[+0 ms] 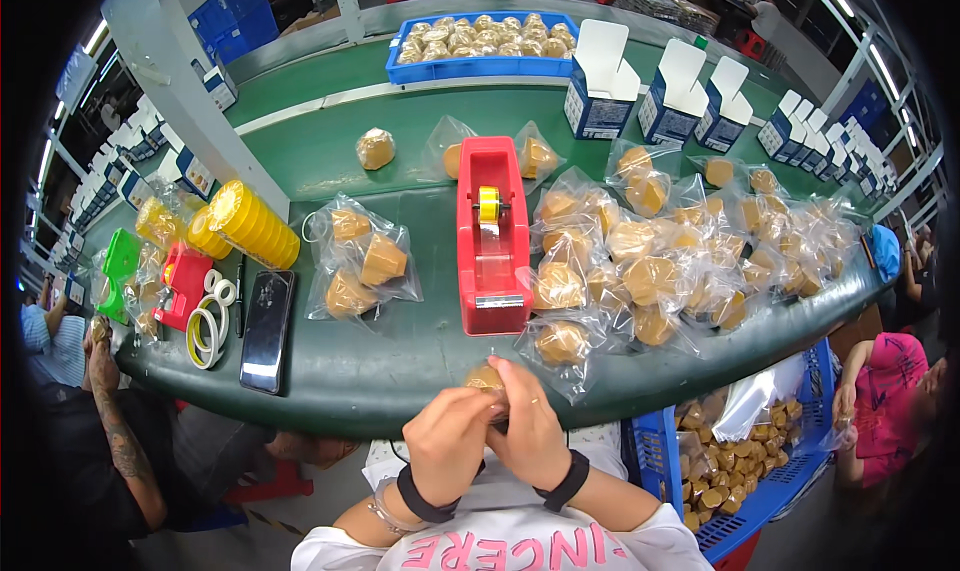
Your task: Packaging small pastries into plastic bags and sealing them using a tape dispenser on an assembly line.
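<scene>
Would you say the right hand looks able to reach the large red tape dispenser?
Probably yes: nothing stands between the right hand and the large red tape dispenser, though that hand is busy with a tan block.

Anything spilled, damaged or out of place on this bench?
Nothing looks clearly spilled or damaged. The bagged brown pieces right of the red tape dispenser lie in a loose, overlapping heap; untidy, but hardly odd.

I see the left hand point(447, 436) and right hand point(530, 426) holding a tan rounded block point(484, 378), a red plastic tape dispenser point(468, 239) farther off.
</scene>
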Tool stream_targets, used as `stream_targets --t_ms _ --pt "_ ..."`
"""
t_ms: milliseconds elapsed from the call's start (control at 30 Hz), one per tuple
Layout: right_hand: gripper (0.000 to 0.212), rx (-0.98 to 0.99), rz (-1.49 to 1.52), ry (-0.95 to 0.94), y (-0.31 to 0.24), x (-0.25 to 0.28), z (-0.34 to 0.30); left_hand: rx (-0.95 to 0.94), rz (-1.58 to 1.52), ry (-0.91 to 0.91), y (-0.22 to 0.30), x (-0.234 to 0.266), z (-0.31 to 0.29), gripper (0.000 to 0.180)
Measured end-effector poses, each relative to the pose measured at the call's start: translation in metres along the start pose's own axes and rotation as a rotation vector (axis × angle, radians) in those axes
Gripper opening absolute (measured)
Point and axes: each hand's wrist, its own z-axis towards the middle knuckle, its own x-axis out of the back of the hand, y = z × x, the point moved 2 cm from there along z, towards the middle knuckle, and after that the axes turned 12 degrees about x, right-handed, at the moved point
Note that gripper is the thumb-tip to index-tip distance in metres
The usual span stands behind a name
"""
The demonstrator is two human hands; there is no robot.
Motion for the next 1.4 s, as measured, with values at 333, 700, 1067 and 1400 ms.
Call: stream_targets --t_ms 333,700,1067,1400 --pt "0.076 0.064 -0.020 0.022 0.001 0.001 0.002 -0.101 -0.007 -0.112 0.000 0.011 0.006 0.024" --pt "0.073 0.023 -0.111 -0.040 -0.003 0.004 0.013 -0.472 0.301 -0.205 -0.010 0.027 0.024 0.036" --pt "0.063 0.147 -0.128 0.053 -0.002 0.001 0.003 0.118 -0.122 -0.260 -0.011 0.027 0.008 0.015" --pt "0.069 0.373 0.214 0.053 -0.009 0.019 0.000 0.638 -0.571 -0.979 -0.006 0.051 0.041 0.043"
